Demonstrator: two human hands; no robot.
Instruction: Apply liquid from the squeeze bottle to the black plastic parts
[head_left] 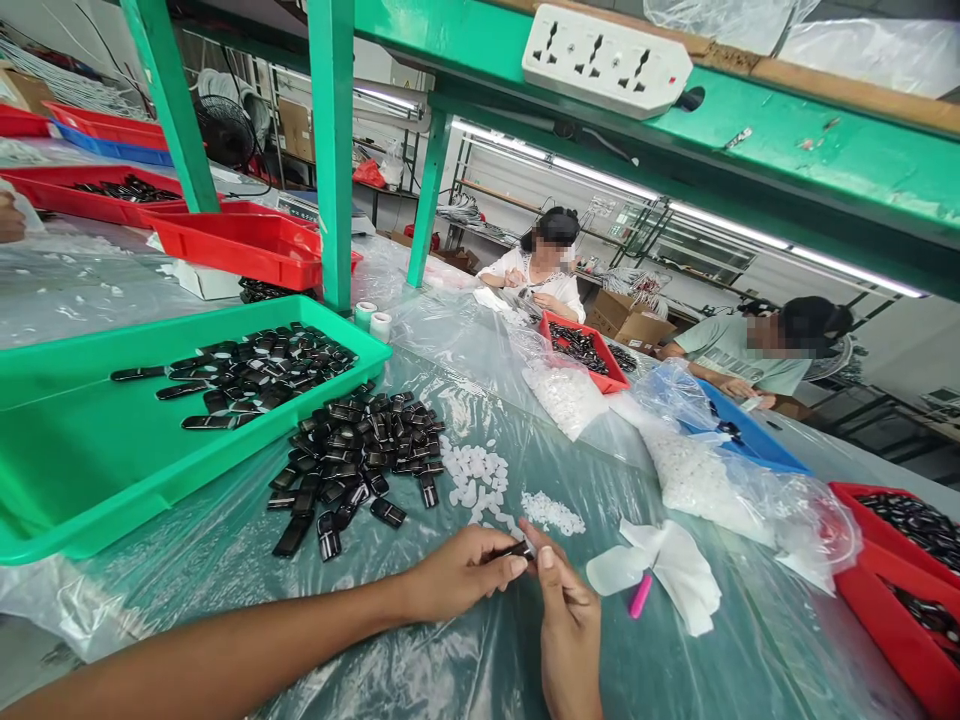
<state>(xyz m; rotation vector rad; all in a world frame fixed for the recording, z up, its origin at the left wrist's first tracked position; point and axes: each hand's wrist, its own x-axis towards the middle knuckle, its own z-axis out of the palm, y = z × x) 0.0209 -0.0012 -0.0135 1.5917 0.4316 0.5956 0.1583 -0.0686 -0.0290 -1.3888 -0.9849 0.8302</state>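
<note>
My left hand (465, 575) is closed around a small, glossy black plastic piece (514, 551), held just above the table. My right hand (566, 600) meets it from the right, thumb and index finger pinching a small whitish piece (532, 548) at the black piece's end. Whether the two are joined is hidden by the fingers. Beyond my hands lie a heap of similar black pieces (364, 450), a patch of flat white pieces (474, 474) and a patch of smaller white bits (553, 513).
A green tray (187, 497) with more black pieces stands left. Right of my hands lie a white cloth (686, 580), a translucent object (616, 570) and a pink stick (640, 596). Red trays (885, 625) stand far right. Green posts (331, 150) rise ahead; two people sit across.
</note>
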